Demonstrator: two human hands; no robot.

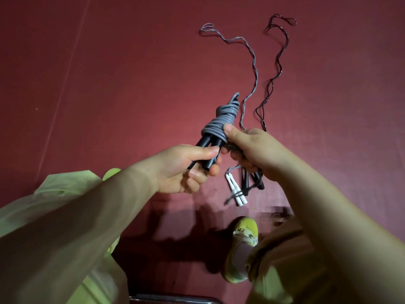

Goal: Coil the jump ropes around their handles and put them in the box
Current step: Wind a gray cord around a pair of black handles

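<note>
Resting between left hand (186,166) and right hand (247,148), coiled grey rope (221,121).

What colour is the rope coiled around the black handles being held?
Grey, the coiled rope wound round black handles; shown in the head view.

Grey rope (221,121) coils on black handles (208,154); white handles (235,193) lie on red floor (131,73), beside a seemingly yellow shoe (241,249).

Open red floor (109,73) left; uncoiled ropes (254,69) right.
</note>
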